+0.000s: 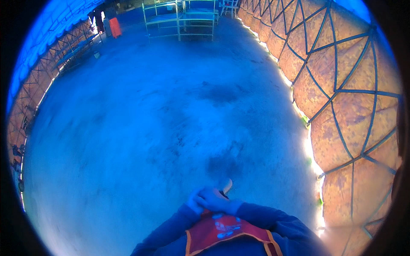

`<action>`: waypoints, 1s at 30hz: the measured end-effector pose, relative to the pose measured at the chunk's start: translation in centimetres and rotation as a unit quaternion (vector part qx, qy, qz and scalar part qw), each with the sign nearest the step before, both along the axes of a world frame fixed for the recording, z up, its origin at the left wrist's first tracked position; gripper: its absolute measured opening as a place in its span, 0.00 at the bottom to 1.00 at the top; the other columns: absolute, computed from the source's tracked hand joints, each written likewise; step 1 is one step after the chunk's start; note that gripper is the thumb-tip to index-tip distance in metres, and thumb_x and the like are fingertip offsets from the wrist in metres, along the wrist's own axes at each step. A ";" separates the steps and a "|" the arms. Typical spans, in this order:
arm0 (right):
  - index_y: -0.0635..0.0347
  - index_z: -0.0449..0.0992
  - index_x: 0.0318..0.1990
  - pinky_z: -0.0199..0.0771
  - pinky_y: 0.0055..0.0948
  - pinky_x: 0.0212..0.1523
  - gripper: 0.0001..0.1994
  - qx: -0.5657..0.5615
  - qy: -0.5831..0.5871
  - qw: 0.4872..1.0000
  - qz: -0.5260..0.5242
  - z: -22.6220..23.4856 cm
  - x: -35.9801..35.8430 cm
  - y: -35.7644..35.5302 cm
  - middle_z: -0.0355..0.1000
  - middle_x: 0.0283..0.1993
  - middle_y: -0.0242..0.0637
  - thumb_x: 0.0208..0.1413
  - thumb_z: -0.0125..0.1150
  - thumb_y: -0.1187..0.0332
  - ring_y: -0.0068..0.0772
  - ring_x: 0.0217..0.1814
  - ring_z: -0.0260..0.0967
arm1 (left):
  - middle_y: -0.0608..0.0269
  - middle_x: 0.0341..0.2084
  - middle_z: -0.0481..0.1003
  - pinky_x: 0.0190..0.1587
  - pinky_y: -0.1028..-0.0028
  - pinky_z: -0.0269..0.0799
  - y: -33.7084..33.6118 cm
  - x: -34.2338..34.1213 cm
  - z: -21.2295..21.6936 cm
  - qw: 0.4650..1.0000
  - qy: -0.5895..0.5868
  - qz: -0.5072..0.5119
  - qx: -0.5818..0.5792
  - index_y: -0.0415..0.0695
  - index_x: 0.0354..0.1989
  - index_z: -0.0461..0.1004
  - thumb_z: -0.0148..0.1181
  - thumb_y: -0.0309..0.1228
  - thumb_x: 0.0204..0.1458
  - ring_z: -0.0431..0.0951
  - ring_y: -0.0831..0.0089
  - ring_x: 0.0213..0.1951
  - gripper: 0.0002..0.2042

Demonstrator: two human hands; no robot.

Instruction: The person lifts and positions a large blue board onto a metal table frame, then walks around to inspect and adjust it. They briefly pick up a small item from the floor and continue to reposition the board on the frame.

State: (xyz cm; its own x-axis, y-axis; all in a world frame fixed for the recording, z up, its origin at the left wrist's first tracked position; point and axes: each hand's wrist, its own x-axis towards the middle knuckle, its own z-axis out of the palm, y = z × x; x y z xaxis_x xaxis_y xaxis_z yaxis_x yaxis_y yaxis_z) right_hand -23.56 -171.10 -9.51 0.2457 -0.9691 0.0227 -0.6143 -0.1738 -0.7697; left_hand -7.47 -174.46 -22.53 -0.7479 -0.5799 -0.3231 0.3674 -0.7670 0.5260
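Note:
My two hands are clasped together low in front of my body, just above a red apron (220, 228) with orange edging and a pale print. My right hand (217, 200) lies across my left hand (195, 202), and its fingers curl over it. The left fingers are partly covered. No object shows in either hand. Dark sleeves cover both forearms. Just beyond the hands, the light toe of a shoe (227, 185) pokes out over the floor.
A broad, blue-lit floor (149, 119) with dark stains stretches ahead. Orange-brown sheeting behind a dark lattice forms the right wall (341, 111), with light at its foot. Metal rack frames (179, 21) stand far ahead; a red-orange object (115, 27) is at far left.

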 end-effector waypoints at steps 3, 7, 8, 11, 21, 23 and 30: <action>0.59 0.84 0.49 0.76 0.55 0.53 0.27 0.027 -0.053 0.998 0.038 -0.5 -5.9 -7.7 0.78 0.52 0.57 0.71 0.49 0.44 0.62 0.53 0.77 | 0.52 0.61 0.74 0.66 0.56 0.73 -6.3 -5.3 0.8 0.996 -0.061 0.005 -0.066 0.44 0.67 0.69 0.46 0.41 0.74 0.76 0.57 0.61 0.21; 0.57 0.84 0.51 0.76 0.57 0.53 0.28 0.067 -0.032 0.995 0.073 1.3 -14.6 -18.6 0.78 0.54 0.57 0.71 0.48 0.42 0.61 0.54 0.76 | 0.52 0.60 0.74 0.64 0.56 0.75 -16.9 -13.1 6.9 0.978 -0.124 0.002 -0.166 0.44 0.66 0.69 0.46 0.43 0.74 0.76 0.58 0.60 0.20; 0.56 0.84 0.51 0.76 0.58 0.53 0.28 0.077 -0.008 0.994 0.077 1.8 -16.8 -20.9 0.78 0.54 0.56 0.71 0.47 0.41 0.61 0.55 0.76 | 0.52 0.60 0.74 0.64 0.56 0.75 -19.6 -15.3 8.3 0.983 -0.121 0.005 -0.140 0.44 0.66 0.69 0.46 0.43 0.74 0.76 0.58 0.60 0.20; 0.54 0.84 0.52 0.75 0.58 0.55 0.29 0.067 -0.021 0.994 0.082 2.4 -22.8 -27.4 0.78 0.55 0.56 0.71 0.46 0.40 0.62 0.56 0.76 | 0.50 0.61 0.74 0.65 0.56 0.75 -26.5 -22.1 10.8 0.997 -0.066 0.026 0.038 0.43 0.67 0.68 0.43 0.41 0.74 0.76 0.58 0.61 0.21; 0.58 0.83 0.52 0.74 0.56 0.56 0.28 0.029 -0.031 0.999 0.001 -2.2 -41.9 -52.3 0.79 0.54 0.55 0.73 0.47 0.43 0.60 0.56 0.76 | 0.56 0.56 0.77 0.53 0.56 0.81 -55.0 -41.6 4.9 0.993 0.042 -0.096 -0.047 0.52 0.64 0.72 0.57 0.45 0.66 0.78 0.58 0.54 0.21; 0.58 0.83 0.52 0.74 0.55 0.56 0.27 0.040 -0.002 0.998 -0.058 -0.8 -45.7 -58.4 0.79 0.53 0.54 0.72 0.48 0.44 0.60 0.56 0.76 | 0.55 0.55 0.77 0.53 0.60 0.80 -62.6 -47.2 4.0 0.988 -0.011 -0.122 0.097 0.46 0.62 0.73 0.56 0.40 0.66 0.79 0.61 0.52 0.19; 0.58 0.83 0.51 0.76 0.52 0.54 0.24 0.005 0.039 0.997 -0.073 3.7 -57.9 -77.3 0.79 0.52 0.54 0.73 0.49 0.47 0.59 0.54 0.77 | 0.54 0.57 0.76 0.56 0.59 0.78 -83.3 -60.1 6.2 0.977 0.023 -0.189 0.094 0.45 0.63 0.72 0.52 0.40 0.68 0.78 0.60 0.55 0.19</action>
State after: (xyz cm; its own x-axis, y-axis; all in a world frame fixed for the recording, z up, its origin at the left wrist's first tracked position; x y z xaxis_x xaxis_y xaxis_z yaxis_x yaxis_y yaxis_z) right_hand -81.50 -248.40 -5.84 0.1030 -0.9947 -0.0014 -0.6899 -0.0704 -0.7205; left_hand -67.52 -257.71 -16.36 -0.9133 -0.1936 -0.3583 0.0601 -0.9343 0.3515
